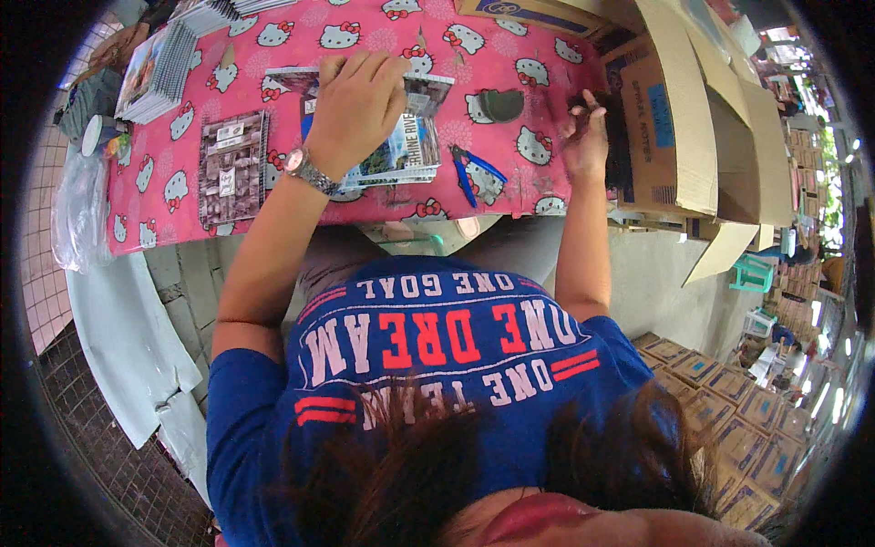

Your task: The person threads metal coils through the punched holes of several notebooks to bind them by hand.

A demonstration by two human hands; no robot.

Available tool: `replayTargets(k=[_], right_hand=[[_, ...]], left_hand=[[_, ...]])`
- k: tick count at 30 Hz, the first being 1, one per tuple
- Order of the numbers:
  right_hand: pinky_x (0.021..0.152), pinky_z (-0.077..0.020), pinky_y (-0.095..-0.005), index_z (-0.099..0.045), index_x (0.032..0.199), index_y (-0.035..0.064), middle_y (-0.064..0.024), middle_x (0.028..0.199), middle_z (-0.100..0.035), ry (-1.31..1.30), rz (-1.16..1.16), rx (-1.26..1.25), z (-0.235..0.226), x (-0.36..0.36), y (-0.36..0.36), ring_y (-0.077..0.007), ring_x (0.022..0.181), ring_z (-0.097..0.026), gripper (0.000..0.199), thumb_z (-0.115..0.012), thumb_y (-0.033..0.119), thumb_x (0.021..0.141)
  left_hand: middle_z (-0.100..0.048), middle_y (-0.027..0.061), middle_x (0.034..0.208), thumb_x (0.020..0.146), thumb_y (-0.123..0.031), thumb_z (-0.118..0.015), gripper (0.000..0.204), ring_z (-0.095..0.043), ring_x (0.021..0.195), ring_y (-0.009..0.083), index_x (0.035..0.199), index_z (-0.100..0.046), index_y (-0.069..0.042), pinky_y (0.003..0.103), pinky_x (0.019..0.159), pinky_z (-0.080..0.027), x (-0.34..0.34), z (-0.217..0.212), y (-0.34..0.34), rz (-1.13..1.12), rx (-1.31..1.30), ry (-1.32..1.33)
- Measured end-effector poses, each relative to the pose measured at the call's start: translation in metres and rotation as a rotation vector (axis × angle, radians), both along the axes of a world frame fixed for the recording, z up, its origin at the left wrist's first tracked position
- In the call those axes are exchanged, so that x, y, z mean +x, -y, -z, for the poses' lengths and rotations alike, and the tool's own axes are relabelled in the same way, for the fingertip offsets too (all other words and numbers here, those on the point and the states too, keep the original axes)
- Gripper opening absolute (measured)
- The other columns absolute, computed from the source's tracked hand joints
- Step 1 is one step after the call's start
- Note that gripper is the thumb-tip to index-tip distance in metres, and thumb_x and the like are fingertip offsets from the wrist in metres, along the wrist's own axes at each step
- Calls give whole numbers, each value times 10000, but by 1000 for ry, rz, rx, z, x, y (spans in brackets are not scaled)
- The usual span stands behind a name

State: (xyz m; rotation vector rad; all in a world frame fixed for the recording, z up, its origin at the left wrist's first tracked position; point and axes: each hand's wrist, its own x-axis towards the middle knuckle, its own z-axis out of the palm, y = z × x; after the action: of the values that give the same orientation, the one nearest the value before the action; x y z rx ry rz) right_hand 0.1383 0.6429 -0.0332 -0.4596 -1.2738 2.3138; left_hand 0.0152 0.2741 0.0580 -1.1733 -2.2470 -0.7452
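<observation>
My left hand [357, 109], with a watch on the wrist, is closed over a spiral notebook [428, 89] whose far part is tilted up from the table. Under it lies a small stack of booklets [401, 159] with blue and green covers. My right hand [586, 141] is raised beside a cardboard box, its fingers curled; anything in them is too small to make out. A black bundle [612, 150] lies right next to it, against the box. Between my hands are blue-handled cutters [476, 173] and a dark green, rounded piece [501, 106]. Another spiral notebook [232, 169] lies flat at the left.
A pink patterned cloth [538, 68] covers the table. An open cardboard box [670, 118] stands at its right edge. Notebook stacks [164, 73] are at the far left, near clear plastic [82, 214]. Cartons [729, 419] and a green stool [752, 272] stand on the floor to the right.
</observation>
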Motion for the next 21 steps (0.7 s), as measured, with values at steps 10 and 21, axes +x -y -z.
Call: replayTargets(k=[10, 21], right_hand=[[781, -474, -287, -692, 1169, 103, -61, 899, -608, -57, -302, 1237, -67, -21, 107, -166, 864, -585, 272, -637, 79, 904], [751, -501, -318, -708, 1078, 103, -89, 980, -642, -160, -149, 1230, -86, -28, 138, -217, 891, -616, 265, -673, 28, 827]], left_hand=[[-692, 18, 890, 779, -329, -756, 252, -590, 862, 197, 897, -698, -114, 370, 858, -346, 19, -11, -19, 70, 119, 112], [-695, 7, 857, 764, -318, -768, 238, -594, 815, 196, 849, -702, -106, 333, 768, -409, 19, -11, -27, 27, 129, 53]])
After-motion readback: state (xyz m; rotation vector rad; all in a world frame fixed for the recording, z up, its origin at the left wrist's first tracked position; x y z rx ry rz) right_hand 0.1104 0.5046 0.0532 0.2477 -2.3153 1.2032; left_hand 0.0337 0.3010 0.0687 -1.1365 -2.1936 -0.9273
